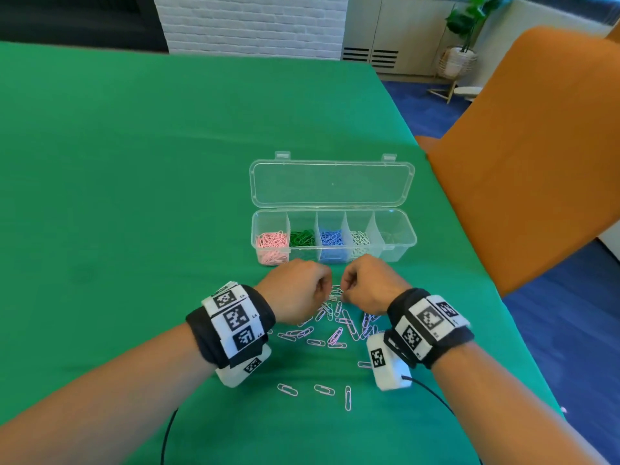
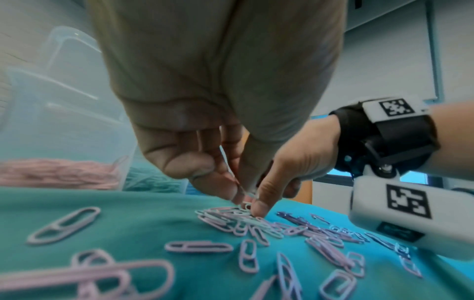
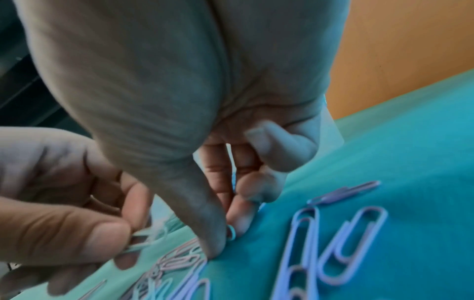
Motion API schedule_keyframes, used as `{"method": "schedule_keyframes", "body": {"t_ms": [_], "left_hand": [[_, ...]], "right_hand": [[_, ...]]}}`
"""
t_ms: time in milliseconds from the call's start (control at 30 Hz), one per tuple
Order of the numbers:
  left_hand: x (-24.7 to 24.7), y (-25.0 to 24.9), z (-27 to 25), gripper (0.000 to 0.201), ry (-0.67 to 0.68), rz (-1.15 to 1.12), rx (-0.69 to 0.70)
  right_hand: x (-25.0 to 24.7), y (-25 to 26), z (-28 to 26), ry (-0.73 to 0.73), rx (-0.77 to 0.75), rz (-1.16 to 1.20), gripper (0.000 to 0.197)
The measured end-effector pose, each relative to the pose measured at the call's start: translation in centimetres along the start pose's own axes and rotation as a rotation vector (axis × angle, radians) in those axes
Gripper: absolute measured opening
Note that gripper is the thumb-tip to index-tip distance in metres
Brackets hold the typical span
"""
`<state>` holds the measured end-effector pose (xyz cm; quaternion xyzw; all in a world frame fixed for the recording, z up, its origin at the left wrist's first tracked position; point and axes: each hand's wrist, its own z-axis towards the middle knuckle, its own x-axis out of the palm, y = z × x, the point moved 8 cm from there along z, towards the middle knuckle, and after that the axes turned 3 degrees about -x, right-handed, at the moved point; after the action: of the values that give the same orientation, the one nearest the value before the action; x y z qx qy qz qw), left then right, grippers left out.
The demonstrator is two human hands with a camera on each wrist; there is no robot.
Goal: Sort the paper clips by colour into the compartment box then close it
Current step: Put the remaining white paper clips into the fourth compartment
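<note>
The clear compartment box (image 1: pixel 413 237) stands with its lid (image 1: pixel 332 184) laid back. From left to right its compartments hold pink clips (image 1: pixel 272 245), green clips (image 1: pixel 302 238), blue clips (image 1: pixel 331 239) and white clips (image 1: pixel 359 238); the last looks empty. Loose pink, white and lilac clips (image 1: pixel 335 335) lie on the green cloth in front of it. Both hands meet at the pile's far end. My left hand (image 1: pixel 327 290) pinches a few white clips (image 3: pixel 146 236) between thumb and fingers. My right hand (image 1: pixel 344 292) pinches a pale clip (image 3: pixel 231 233) against the cloth.
An orange chair back (image 1: pixel 523 146) stands close at the table's right edge. Three stray clips (image 1: pixel 323 389) lie nearer to me, between my wrists. A black cable (image 1: pixel 167 431) runs from the left wrist camera across the cloth.
</note>
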<state>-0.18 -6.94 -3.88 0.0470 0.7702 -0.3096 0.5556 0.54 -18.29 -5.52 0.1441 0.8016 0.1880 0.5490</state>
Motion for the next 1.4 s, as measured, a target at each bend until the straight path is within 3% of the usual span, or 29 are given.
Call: {"method": "schedule_keyframes", "body": {"t_ms": [133,267,400,567,700,800,1100,1233,1400], "left_hand": [[-0.2,0.1,-0.4,0.024,0.020,-0.042,0.021],[1.1,-1.2,-0.4,0.032,0.047,0.103,0.085],[1.4,-1.4,-0.2,0.037,0.013,0.186,0.111],[0.9,-1.3,-0.3,0.031,-0.002,0.223,0.120],[0.9,-1.2,-0.4,0.021,0.000,0.274,0.138],[0.9,-0.6,-0.6,0.016,-0.011,0.236,0.113],[-1.5,3.3,-2.0,0.010,-0.095,-0.003,-0.082],[-1.4,2.9,-1.4,0.011,-0.126,-0.058,-0.138],[-0.6,1.7,0.1,0.011,-0.087,-0.127,-0.161]], "right_hand": [[0.0,-0.1,-0.2,0.007,0.004,-0.074,0.011],[-0.3,-0.5,-0.9,0.027,0.030,-0.139,0.016],[-1.0,-1.0,-1.6,0.013,0.014,-0.057,0.017],[-1.3,-0.6,-2.2,0.008,-0.022,0.044,0.024],[-0.8,0.4,-2.5,0.011,-0.042,0.091,0.013],[-0.4,0.5,-2.5,-0.005,-0.015,0.116,0.008],[2.5,1.3,-1.9,-0.048,0.082,0.100,0.019],[3.2,1.8,-1.9,-0.075,0.098,0.003,0.008],[3.8,2.3,-2.0,0.005,0.083,-0.064,0.011]]}}
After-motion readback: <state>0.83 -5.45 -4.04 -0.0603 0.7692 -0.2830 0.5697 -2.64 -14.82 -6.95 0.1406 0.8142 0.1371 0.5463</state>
